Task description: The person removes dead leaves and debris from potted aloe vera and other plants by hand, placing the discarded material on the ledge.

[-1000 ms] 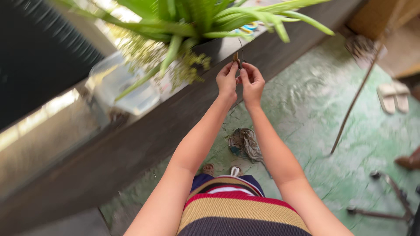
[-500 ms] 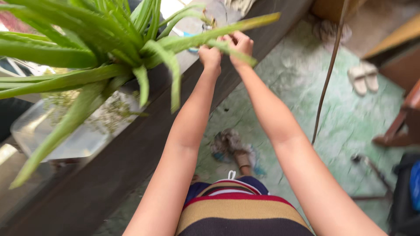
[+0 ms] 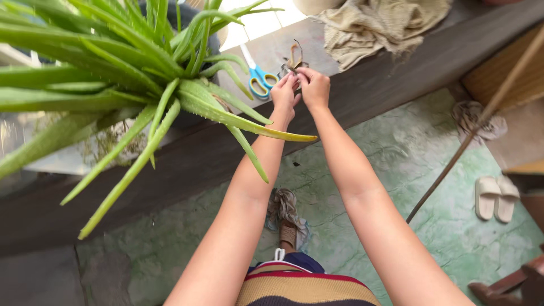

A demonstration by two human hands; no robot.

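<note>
My left hand (image 3: 284, 92) and my right hand (image 3: 314, 86) meet above a dark ledge (image 3: 391, 73), fingertips pinched together on a small dry brown leaf piece (image 3: 294, 56) that curls upward. Just left of my hands, blue-handled scissors (image 3: 256, 73) lie on the pale top of the ledge. A large aloe plant (image 3: 141, 62) with long green spiky leaves spreads over the left side; one leaf tip reaches across under my left wrist.
A beige cloth (image 3: 379, 22) lies bunched on the ledge at the top right. Below is a green floor (image 3: 385, 164) with a rag (image 3: 283, 207), a thin stick (image 3: 470, 141) leaning, white slippers (image 3: 496, 197) and another cloth (image 3: 473, 116).
The view has swung, so the ledge top, scissors and beige cloth now show. My hands stay pinched together and now hold the dry leaf piece clear of the green aloe leaves.
</note>
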